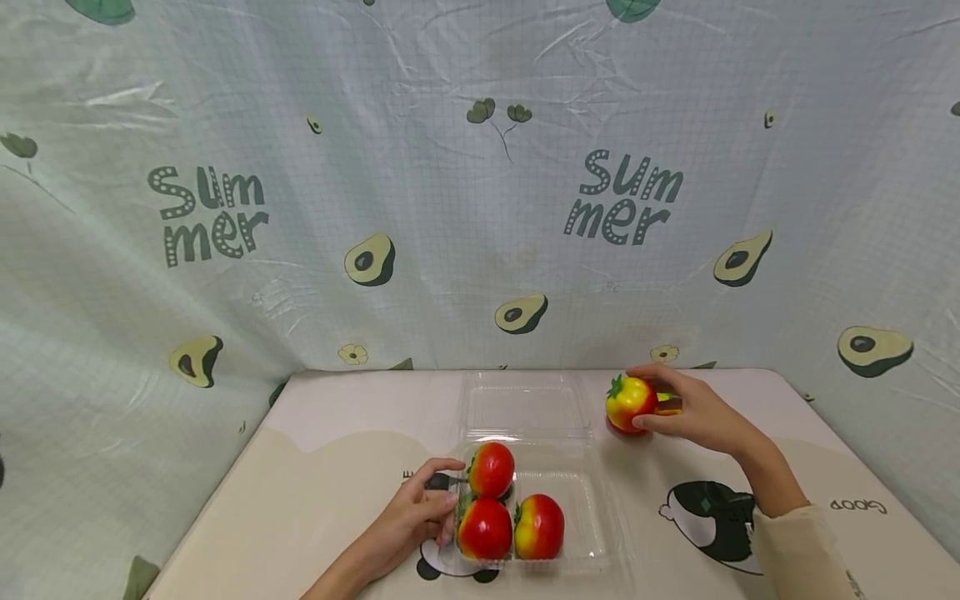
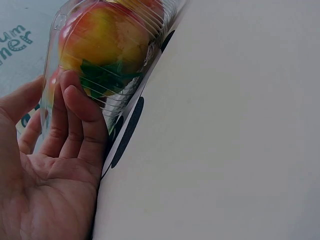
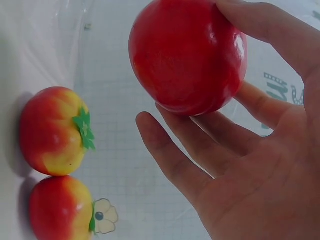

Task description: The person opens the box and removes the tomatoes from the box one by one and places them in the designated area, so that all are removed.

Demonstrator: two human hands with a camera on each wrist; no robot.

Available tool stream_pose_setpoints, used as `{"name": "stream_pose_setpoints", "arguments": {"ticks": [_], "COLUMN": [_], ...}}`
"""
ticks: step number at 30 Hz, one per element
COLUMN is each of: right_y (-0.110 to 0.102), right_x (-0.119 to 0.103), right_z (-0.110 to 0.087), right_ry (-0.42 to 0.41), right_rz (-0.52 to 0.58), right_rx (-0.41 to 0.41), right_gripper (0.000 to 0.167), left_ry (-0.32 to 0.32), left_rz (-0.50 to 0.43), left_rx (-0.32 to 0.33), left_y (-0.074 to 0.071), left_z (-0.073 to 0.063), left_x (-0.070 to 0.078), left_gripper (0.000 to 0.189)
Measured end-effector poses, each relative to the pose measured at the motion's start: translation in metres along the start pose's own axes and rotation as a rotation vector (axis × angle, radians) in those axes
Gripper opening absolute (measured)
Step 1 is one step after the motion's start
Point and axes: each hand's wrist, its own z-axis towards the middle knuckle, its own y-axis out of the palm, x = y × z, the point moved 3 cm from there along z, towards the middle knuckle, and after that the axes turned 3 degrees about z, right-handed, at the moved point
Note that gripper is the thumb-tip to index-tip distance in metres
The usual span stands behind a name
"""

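My right hand (image 1: 693, 412) grips a red and yellow tomato (image 1: 628, 402) with a green leafy top, right of the clear plastic container's open lid (image 1: 525, 406). In the right wrist view its red underside faces the camera, with thumb and fingers around it. My left hand (image 1: 412, 512) rests its fingers against the left side of the clear plastic container (image 1: 581, 521), its fingers loosely bent. Inside are three tomatoes: one at the back left (image 1: 492, 469), one at the front left (image 1: 485, 529) and one at the front middle (image 1: 539, 527).
Two more tomatoes, an upper one (image 3: 52, 131) and a lower one (image 3: 60, 207), stand beyond the right hand; the head view shows only a sliver behind the fingers. A printed cloth (image 1: 435, 208) hangs behind the table (image 1: 322, 467).
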Motion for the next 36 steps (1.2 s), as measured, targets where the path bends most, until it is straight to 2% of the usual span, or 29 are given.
{"name": "stream_pose_setpoints", "arguments": {"ticks": [12, 24, 36], "right_y": [0.0042, 0.004, -0.0014], "right_x": [0.001, 0.0003, 0.0061], "right_z": [-0.0011, -0.0004, -0.0011], "right_ry": [-0.02, -0.009, 0.025], "right_rz": [-0.011, 0.017, -0.011], "right_rx": [-0.014, -0.029, -0.004], "right_gripper": [0.062, 0.063, 0.065], "left_ry": [-0.006, 0.0, -0.01], "left_rz": [0.004, 0.012, -0.003], "left_rx": [0.006, 0.008, 0.011], "left_y": [-0.0002, -0.0012, 0.0002], "left_z": [0.0002, 0.0016, 0.0008], "left_x": [-0.0007, -0.0013, -0.0001], "left_gripper": [0.052, 0.052, 0.054]}}
